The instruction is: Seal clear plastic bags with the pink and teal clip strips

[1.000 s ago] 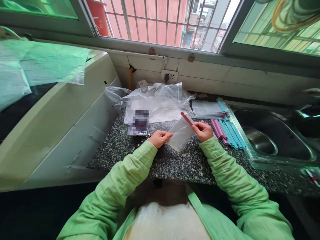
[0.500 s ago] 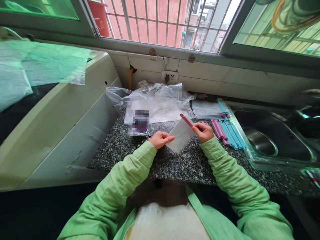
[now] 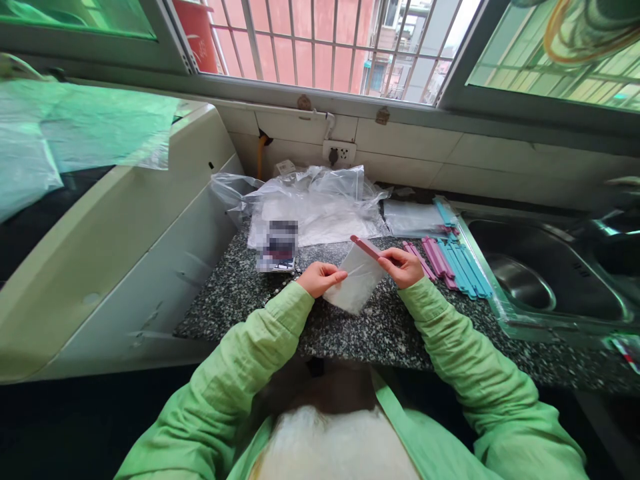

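Above the speckled counter, my left hand [image 3: 321,278] pinches the left edge of a small clear plastic bag [image 3: 356,280] between thumb and fingers. My right hand [image 3: 403,266] is closed on the near end of a dark pink bag sealing clip [image 3: 366,247], which runs along the bag's top edge. The bag hangs tilted between both hands. Just right of my right hand lie loose pink clips [image 3: 438,259] and blue clips [image 3: 464,267] on the counter. Behind them is a stack of flat clear bags [image 3: 417,219] with clips at its right end.
Crumpled clear plastic [image 3: 320,207] covers the back of the counter. A phone with a blurred screen [image 3: 277,247] leans before it. A steel sink [image 3: 545,267] is at the right, a white appliance [image 3: 165,247] at the left. A wall socket [image 3: 340,153] sits below the barred window.
Both the bag and its clip have shifted slightly left and toward me. My right hand has moved left with the clip; more of the loose pink clips now shows.
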`<action>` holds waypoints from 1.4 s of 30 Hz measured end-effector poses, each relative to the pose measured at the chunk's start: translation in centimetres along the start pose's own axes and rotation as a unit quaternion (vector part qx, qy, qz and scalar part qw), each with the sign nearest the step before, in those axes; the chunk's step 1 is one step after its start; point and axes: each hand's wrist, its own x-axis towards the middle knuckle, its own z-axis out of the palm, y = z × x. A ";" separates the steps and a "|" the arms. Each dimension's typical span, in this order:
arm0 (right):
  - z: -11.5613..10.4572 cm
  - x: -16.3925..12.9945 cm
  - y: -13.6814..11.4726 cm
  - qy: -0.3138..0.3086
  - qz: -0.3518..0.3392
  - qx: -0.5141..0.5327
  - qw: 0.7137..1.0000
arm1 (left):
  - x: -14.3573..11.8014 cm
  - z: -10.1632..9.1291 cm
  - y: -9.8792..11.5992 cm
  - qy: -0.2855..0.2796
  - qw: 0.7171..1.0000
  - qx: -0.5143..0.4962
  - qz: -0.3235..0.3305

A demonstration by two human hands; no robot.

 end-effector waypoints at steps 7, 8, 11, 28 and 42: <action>0.0 0.0 -0.3 -0.010 0.013 0.009 1.000 | -0.1 0.0 0.1 -0.010 1.000 0.009 0.002; 0.0 0.0 -0.3 -0.016 0.012 0.012 1.000 | -0.1 0.0 0.2 -0.011 1.000 0.008 0.001; 0.3 -0.2 -0.3 -0.049 0.001 0.030 0.998 | -0.1 0.0 0.3 -0.007 1.000 0.006 0.005; 1.5 -0.8 -1.2 -0.123 -0.028 0.040 0.991 | 0.0 0.0 0.4 0.009 0.999 -0.021 0.044; 2.5 -1.3 -1.5 -0.138 0.030 0.075 0.987 | -0.1 0.1 0.7 0.039 0.999 -0.003 0.035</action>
